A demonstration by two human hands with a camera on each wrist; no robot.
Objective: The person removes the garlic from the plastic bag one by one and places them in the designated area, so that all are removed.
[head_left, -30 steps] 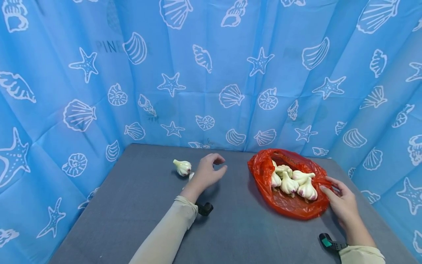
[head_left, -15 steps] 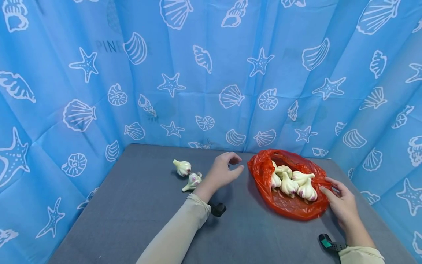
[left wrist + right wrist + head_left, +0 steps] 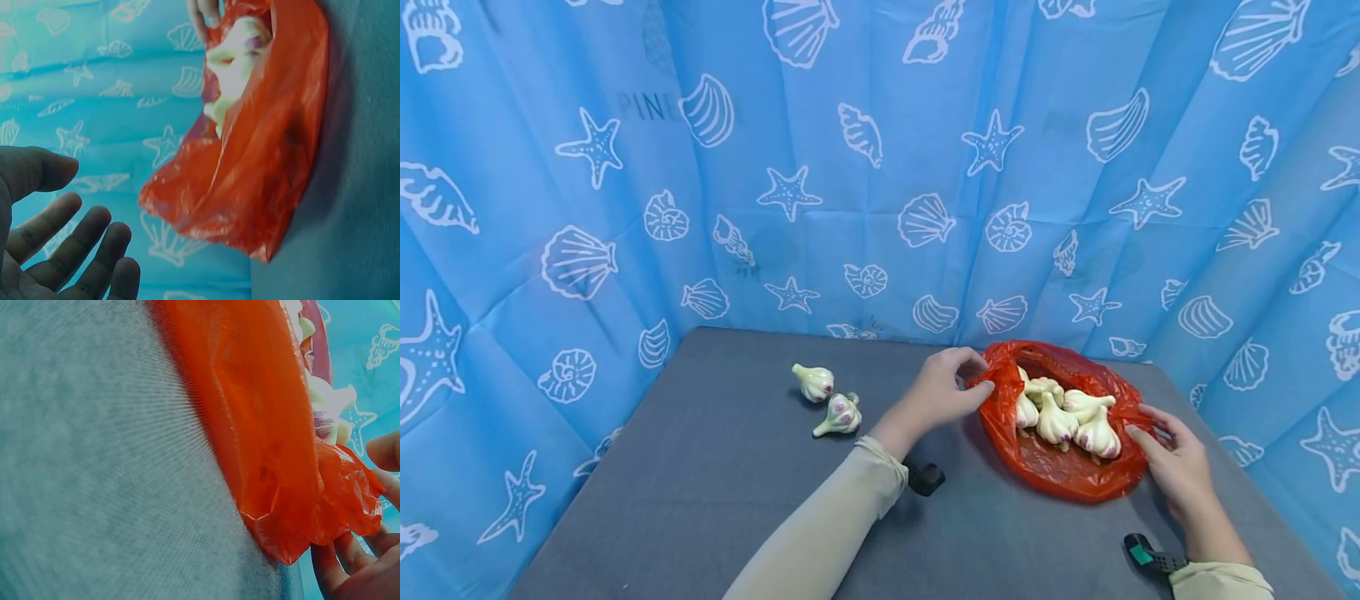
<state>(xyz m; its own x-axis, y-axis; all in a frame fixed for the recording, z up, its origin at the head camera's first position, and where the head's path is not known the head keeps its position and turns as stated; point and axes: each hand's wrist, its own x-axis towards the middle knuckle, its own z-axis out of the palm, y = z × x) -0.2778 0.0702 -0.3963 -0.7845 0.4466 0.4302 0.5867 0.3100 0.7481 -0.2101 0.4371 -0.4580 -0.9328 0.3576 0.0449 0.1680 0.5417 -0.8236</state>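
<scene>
A red plastic bag (image 3: 1060, 479) lies on the table at the right, its mouth turned up and open. Inside it are several garlic bulbs (image 3: 1057, 421), pale with purple marks. My left hand (image 3: 936, 392) has come to the bag's left side; in the left wrist view its fingers (image 3: 94, 231) are spread and loosely bent, with a gap between them and the bag. At the right edge, my right hand (image 3: 1180, 467) holds the bag's rim between thumb and fingers, also seen with the bag's edge (image 3: 350, 494) in the right wrist view.
Two more garlic bulbs, one behind (image 3: 814, 383) and one in front (image 3: 838, 415), lie on the grey table (image 3: 700, 500) left of the left hand. A blue shell-patterned curtain (image 3: 865, 208) hangs close behind the table and along both sides.
My left hand has moved right, away from the two loose garlic bulbs and up to the bag's left side, uncovering the front bulb. The right hand and the bag have hardly moved.
</scene>
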